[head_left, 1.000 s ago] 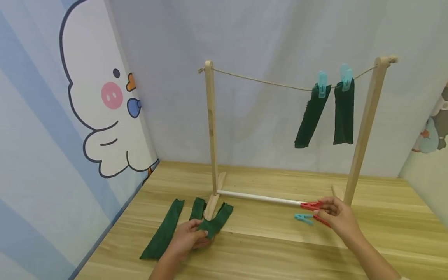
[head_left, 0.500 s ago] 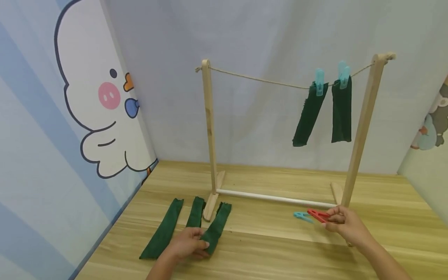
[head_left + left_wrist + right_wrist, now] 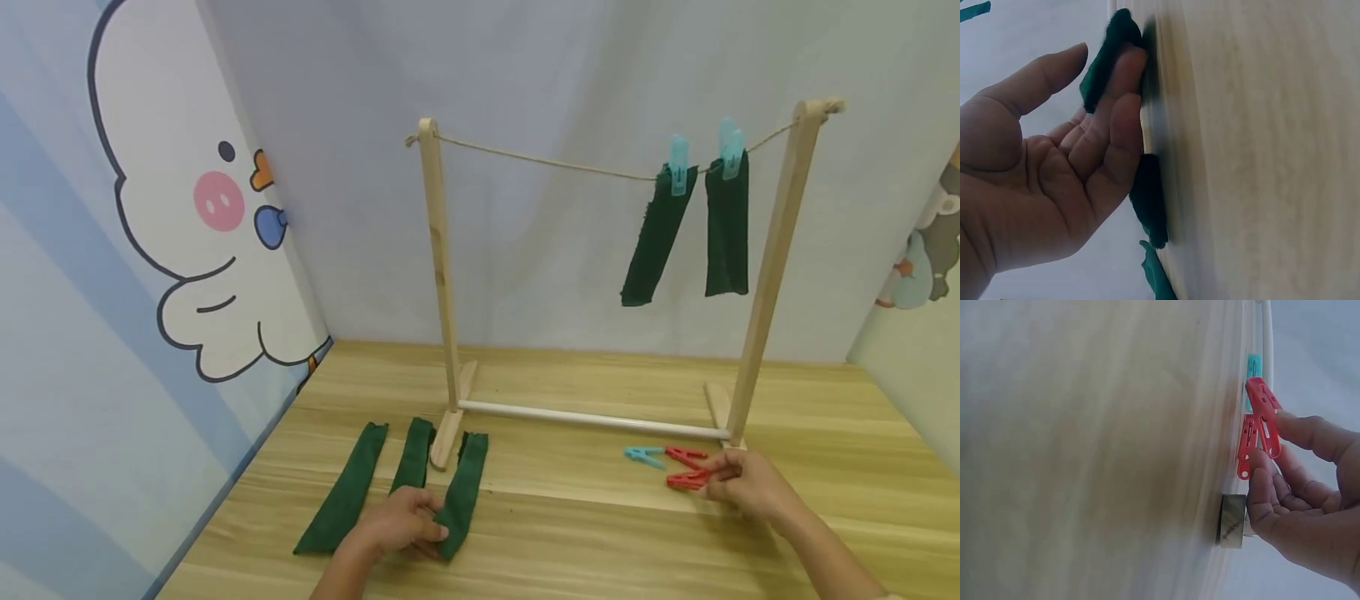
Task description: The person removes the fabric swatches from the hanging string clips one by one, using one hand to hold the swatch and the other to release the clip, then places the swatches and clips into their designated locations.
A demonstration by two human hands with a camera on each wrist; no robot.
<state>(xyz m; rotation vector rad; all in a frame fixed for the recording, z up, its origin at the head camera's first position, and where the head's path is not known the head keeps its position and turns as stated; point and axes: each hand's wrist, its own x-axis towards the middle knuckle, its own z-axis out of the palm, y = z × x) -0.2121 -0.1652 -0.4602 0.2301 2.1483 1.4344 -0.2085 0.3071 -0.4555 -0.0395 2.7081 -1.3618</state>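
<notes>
My left hand (image 3: 401,523) is at the near end of a green cloth strip (image 3: 463,487). In the left wrist view the fingers lie under that strip (image 3: 1110,56), and the thumb stands apart from it. Two more strips lie to its left: a middle one (image 3: 414,454) partly behind the hand, and a long one (image 3: 347,492). My right hand (image 3: 753,483) pinches a red clothespin (image 3: 686,481) by one end, between thumb and fingers. Beside it are another red clothespin (image 3: 684,456) and a blue one (image 3: 643,454).
A wooden drying rack with a left post (image 3: 441,267), a right post (image 3: 772,275) and a white crossbar (image 3: 592,418) stands behind the hands. From its cord (image 3: 540,158) hang two green strips, one tilted (image 3: 656,242), one straight (image 3: 727,229), under light blue clothespins (image 3: 678,162).
The green strip by my left hand has come down and straightened out on the table. My right hand has moved a red clothespin nearer, separating it from the other red one.
</notes>
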